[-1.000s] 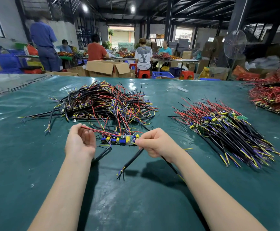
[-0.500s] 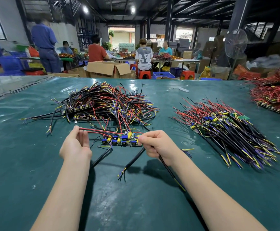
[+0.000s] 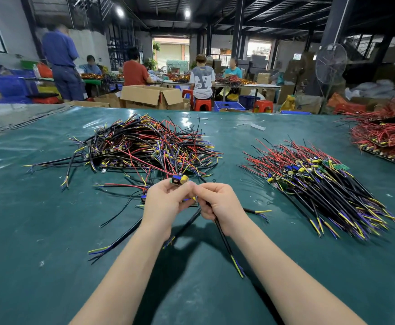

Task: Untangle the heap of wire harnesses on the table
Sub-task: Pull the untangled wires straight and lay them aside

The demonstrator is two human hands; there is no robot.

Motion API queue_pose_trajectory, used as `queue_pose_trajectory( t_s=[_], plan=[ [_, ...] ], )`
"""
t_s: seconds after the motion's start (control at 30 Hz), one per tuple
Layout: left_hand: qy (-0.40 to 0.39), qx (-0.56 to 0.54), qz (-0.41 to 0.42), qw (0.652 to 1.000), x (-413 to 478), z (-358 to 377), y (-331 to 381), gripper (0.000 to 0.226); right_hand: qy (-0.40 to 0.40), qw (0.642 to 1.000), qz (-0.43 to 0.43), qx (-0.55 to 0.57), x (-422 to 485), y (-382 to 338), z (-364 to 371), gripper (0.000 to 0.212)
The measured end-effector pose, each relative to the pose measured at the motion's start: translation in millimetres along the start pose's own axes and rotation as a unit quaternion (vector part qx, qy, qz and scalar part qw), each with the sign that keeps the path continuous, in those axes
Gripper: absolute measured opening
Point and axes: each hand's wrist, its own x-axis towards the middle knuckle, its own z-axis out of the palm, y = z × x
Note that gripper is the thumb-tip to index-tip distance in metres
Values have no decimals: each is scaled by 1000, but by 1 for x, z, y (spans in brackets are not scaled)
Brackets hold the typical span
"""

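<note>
Teal table (image 3: 39,231), three harness heaps (image 3: 145,146) (image 3: 314,184) (image 3: 384,137)

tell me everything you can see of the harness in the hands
The harness is a small board with blue and yellow parts, mostly hidden in the grip, with a red wire and black sheathed cables ending in yellow and blue leads. The left hand grips the board, the right hand grips a black cable trailing toward the camera. It is held just in front of the tangled heap, cable ends lying on the green table.
</note>
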Motion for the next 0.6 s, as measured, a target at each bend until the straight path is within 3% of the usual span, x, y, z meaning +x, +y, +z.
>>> queue_pose_trajectory(
  t_s=[0.1,0.2,0.3,0.47,0.6],
  plan=[
    [33,36,37,998,0,-3,2,7,-4,999,30,-17,0,0,3,28],
    [51,2,41,998,3,-7,6,27,-34,991,130,22,-1,-4,3,28],
    [35,-26,32,999,4,-10,10,31,-56,976,209,36,-3,-8,1,25],
    [25,-7,46,999,4,-11,12,38,-50,963,265,7,-3,-7,5,24],
    [41,-49,77,995,5,-15,13,41,-42,970,234,46,-1,-7,10,25]
  ],
)
